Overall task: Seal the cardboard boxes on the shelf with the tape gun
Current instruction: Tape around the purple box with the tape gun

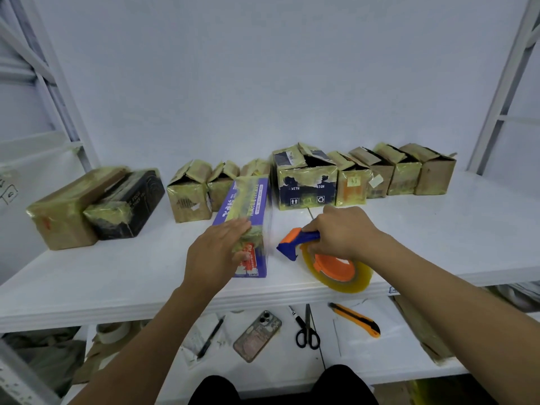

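On the lower shelf (365, 355) lie a phone (257, 336), scissors (307, 331) and an orange utility knife (356, 318). Up on the white shelf (438, 229), the left hand (216, 252) presses flat, fingers (233, 226) straight, on the purple box (251, 200); just beside it the right hand (342, 232) curls tight round the tape gun (295, 244). Behind, a row of cardboard boxes (306, 182) lines the wall

phone (257, 336), scissors (307, 330), utility knife (356, 319), pen (211, 337)
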